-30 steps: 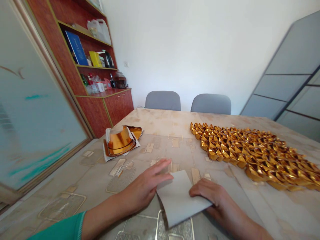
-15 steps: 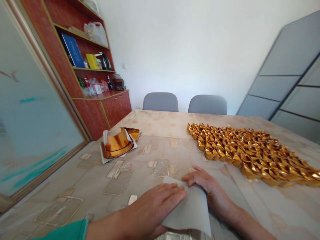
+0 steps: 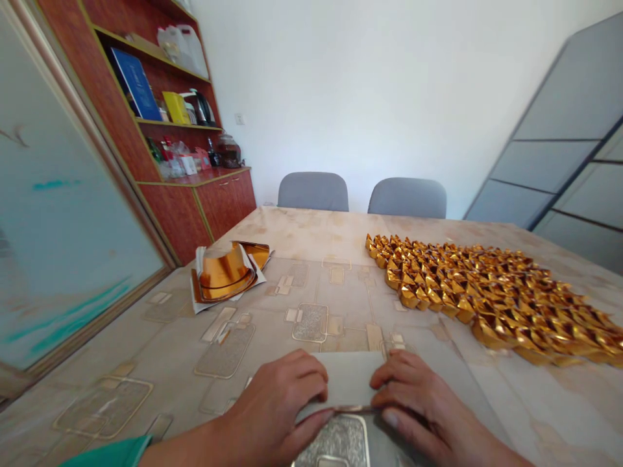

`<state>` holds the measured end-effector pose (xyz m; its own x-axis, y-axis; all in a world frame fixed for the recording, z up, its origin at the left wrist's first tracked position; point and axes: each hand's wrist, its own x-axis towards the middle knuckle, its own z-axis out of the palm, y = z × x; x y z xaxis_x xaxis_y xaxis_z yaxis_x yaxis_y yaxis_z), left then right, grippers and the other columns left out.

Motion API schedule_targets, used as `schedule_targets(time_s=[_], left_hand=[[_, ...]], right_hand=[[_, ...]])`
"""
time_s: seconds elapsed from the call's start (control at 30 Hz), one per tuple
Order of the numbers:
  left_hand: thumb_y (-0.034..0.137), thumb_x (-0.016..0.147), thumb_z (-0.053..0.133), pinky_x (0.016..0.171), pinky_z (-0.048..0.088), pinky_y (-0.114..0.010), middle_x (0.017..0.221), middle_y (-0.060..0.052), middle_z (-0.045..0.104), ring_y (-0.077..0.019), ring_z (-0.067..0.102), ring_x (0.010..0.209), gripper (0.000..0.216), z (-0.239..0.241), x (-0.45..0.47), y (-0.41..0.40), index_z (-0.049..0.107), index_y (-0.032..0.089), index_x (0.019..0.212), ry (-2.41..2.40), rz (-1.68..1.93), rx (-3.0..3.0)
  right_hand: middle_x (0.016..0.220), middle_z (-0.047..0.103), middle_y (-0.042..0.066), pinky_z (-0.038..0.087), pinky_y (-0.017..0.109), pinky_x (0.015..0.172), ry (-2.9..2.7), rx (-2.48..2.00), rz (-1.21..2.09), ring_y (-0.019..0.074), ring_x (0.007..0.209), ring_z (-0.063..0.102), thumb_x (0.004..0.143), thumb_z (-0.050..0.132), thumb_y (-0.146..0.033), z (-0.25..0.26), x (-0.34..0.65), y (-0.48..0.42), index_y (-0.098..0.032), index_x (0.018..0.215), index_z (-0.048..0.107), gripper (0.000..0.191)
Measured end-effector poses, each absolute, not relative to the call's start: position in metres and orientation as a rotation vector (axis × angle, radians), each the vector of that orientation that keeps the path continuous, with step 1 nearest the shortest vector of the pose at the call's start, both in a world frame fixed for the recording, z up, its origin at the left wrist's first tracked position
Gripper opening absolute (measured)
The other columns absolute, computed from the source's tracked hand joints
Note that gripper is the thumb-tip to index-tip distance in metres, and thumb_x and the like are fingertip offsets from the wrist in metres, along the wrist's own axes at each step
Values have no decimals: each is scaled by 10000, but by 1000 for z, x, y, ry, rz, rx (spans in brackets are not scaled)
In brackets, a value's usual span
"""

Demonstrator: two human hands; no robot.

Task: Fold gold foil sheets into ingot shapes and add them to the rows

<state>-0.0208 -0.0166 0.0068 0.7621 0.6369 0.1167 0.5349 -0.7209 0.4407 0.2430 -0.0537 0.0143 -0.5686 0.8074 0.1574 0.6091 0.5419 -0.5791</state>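
Observation:
A pale grey sheet of paper [image 3: 348, 376] lies on the table in front of me, with a thin edge rolled up along its near side. My left hand [image 3: 292, 402] grips the sheet's left end, thumb under the near edge and fingers curled on top. At the other end, my right hand [image 3: 418, 402] holds it the same way, with the thumb at the near edge and the fingers bent over the paper. Gold foil sheets with white backs [image 3: 226, 275] lie curled in a loose stack on the left. Rows of folded gold paper ingots [image 3: 487, 292] fill the right side.
The table [image 3: 272, 324] has a patterned covering. Two grey chairs [image 3: 314, 191] stand at its far side. A red-brown cabinet [image 3: 219, 201] with shelves of household goods is at the back left, beside a frosted sliding door [image 3: 73, 259].
My left hand has come off the middle of the sheet to its left end, and my right hand has moved nearer. The sheet now lies square to me, its near edge turned up.

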Motion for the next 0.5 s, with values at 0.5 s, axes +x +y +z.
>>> schedule_targets(time_s=[0.5], left_hand=[[192, 917, 517, 846, 568, -266, 1209, -48, 666, -162, 663, 1025, 323, -12, -24, -3, 488, 224, 1237, 883, 702, 2616]], right_hand=[[611, 604, -4, 390, 273, 554, -2166, -1525, 437, 166, 588, 570, 943, 522, -316, -6, 229, -21, -208, 649, 574, 317]])
